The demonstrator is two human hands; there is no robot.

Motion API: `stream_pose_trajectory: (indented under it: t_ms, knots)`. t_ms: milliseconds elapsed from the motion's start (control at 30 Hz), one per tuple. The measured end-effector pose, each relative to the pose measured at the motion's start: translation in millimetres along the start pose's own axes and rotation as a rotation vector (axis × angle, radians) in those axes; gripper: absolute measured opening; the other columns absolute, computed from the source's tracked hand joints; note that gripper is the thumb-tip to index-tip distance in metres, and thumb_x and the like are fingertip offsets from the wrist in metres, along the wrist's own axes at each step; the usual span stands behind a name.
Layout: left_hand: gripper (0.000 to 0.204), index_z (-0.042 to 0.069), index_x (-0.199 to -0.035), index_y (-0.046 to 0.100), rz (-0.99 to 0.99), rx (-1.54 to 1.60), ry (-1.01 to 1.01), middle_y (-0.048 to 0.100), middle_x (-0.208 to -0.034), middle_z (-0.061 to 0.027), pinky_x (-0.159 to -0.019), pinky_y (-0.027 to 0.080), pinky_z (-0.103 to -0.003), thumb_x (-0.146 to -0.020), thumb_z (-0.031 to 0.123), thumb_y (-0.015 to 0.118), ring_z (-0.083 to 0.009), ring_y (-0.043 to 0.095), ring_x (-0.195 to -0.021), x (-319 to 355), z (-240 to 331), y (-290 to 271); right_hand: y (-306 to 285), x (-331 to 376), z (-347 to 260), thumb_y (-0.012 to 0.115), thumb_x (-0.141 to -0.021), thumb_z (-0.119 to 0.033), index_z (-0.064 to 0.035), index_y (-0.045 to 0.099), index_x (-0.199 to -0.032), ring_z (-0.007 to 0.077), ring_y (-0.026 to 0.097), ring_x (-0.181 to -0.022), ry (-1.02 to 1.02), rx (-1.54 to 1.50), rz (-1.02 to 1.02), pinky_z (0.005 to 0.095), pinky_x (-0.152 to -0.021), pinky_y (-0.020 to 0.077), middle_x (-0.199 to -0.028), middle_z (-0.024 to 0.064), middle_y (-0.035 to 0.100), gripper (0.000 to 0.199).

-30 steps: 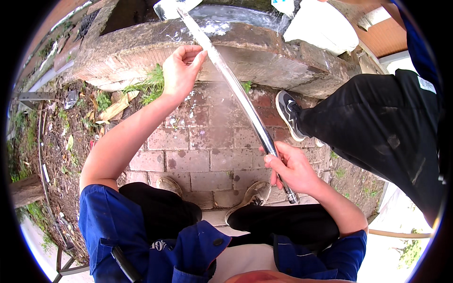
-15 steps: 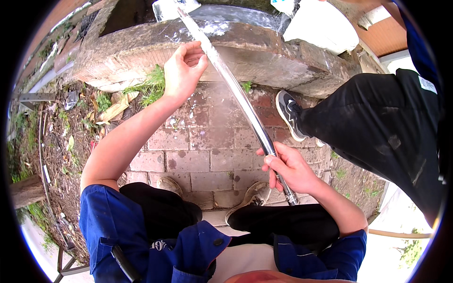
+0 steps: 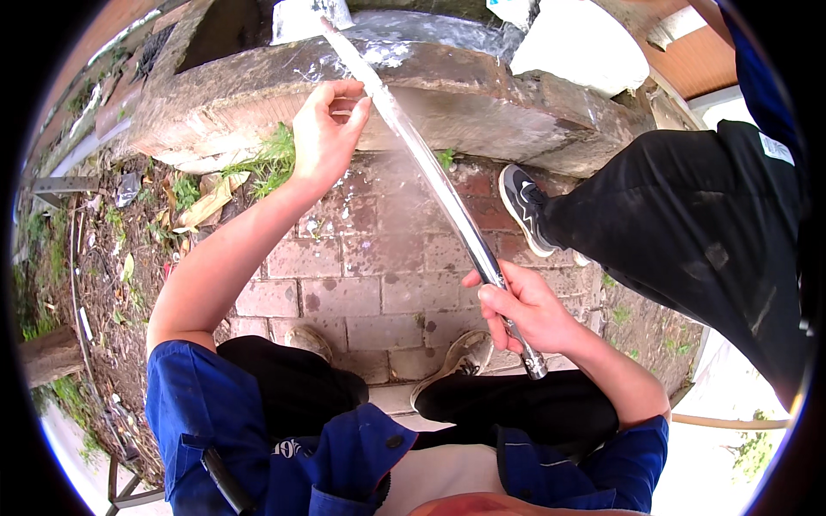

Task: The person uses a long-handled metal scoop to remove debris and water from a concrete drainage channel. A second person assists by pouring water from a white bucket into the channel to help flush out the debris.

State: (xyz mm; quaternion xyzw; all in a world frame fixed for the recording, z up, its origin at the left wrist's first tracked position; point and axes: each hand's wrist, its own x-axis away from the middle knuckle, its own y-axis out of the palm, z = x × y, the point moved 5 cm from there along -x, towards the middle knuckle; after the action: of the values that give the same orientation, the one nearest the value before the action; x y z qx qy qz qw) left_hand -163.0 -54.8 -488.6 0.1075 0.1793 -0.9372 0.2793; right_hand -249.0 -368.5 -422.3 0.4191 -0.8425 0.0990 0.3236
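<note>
the right hand (image 3: 525,314) grips the handle of a long blade (image 3: 430,168) while left hand (image 3: 327,133) fingertips pinch its flat against the wet stone slab (image 3: 482,95), seemingly mid-sharpening; next needs steady pressure.

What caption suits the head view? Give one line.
Right hand grips a long blade's handle, left hand steadies it against a wet stone block.

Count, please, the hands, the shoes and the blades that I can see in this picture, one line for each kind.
Hands: 2, left hand and right hand, both on the blade
Shoes: 3, dark shoe, two pale shoes
Blades: 1, blade
Total: 6
</note>
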Motion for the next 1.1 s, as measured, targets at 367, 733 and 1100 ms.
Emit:
stream_pose_trajectory:
  t_ms: [367, 733, 1100]
  knots:
    - [0.036, -0.003, -0.138, 0.052, -0.183, 0.593, -0.182, 0.072, -0.108, -0.0172, -0.081, 0.058, -0.03, -0.109, 0.011, 0.038, -0.0196, 0.072, -0.088, -2.3, -10.5, 0.9, -0.3, -30.4, -34.1, 0.048, -0.107, -0.03, 0.0036, 0.051, -0.127, 0.006, 0.049, -0.046, 0.007, -0.43, -0.099, 0.0206, -0.035, 0.0346, -0.079, -0.0001, 0.051, 0.039]
    - [0.024, 0.003, -0.1, 0.056, -0.26, 0.685, -0.448, 0.072, -0.107, -0.0203, -0.078, 0.059, -0.035, -0.103, 0.008, 0.032, -0.0228, 0.072, -0.085, 15.3, 40.1, -21.6, 35.8, -58.8, -64.7, 0.042, -0.109, -0.039, 0.0071, 0.043, -0.134, 0.0143, 0.058, -0.049, 0.121, -1.543, -0.409, 0.0205, -0.032, 0.0438, -0.083, 0.0078, 0.051, 0.052]
    - [0.027, -0.003, -0.107, 0.06, -0.243, 0.602, -1.177, 0.071, -0.087, -0.011, -0.068, 0.057, -0.028, -0.106, 0.023, 0.053, -0.0146, 0.069, -0.075, 158.4, 173.6, -117.0, 133.5, -4.8, -181.6, 0.059, -0.104, -0.035, -0.0091, 0.06, -0.1, 0.0117, 0.06, -0.062, 0.375, -1.12, 0.163, 0.0219, -0.049, 0.0445, -0.079, 0.0009, 0.062, 0.026]
